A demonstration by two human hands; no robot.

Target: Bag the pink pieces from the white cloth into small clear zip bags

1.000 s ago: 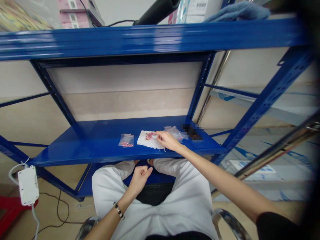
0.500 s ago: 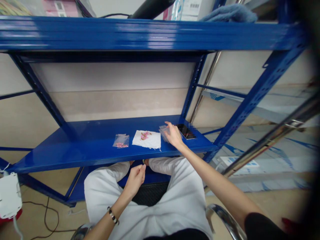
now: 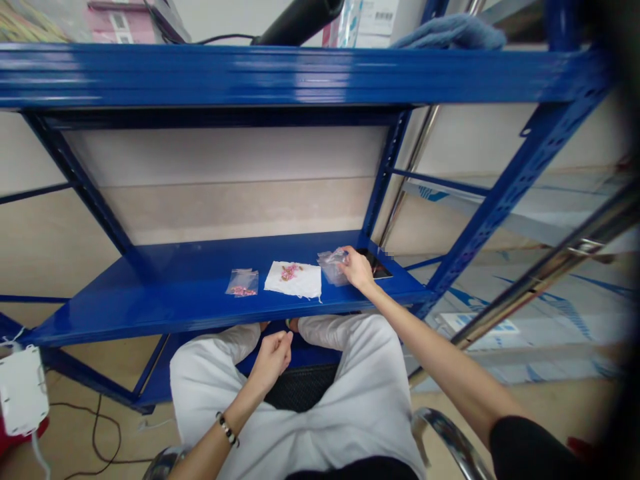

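Observation:
On the right of the blue shelf, my right hand (image 3: 357, 268) has thumb and fingers closed on clear plastic zip bags (image 3: 334, 267); how many lie there I cannot tell. Left of them is a white cloth drawstring pouch (image 3: 306, 283), lying flat with small pink and brownish beads (image 3: 290, 271) on top. Farther left lies a small clear zip bag (image 3: 242, 280) with pink beads inside. My left hand (image 3: 273, 357) hovers over my lap, below the shelf's front edge. Its fingers are curled together, and whatever they may hold is hidden.
A dark phone or tablet (image 3: 379, 264) lies behind my right hand. An upper blue shelf beam (image 3: 210, 77) spans the view, with a blue cloth (image 3: 453, 32) and boxes above it. A white power strip (image 3: 23, 390) hangs at lower left, and a cable (image 3: 117, 427) trails along the floor.
My right hand has shifted slightly right, and its fingers have closed from a more spread pose onto the plastic bags. My left hand has stayed nearly still.

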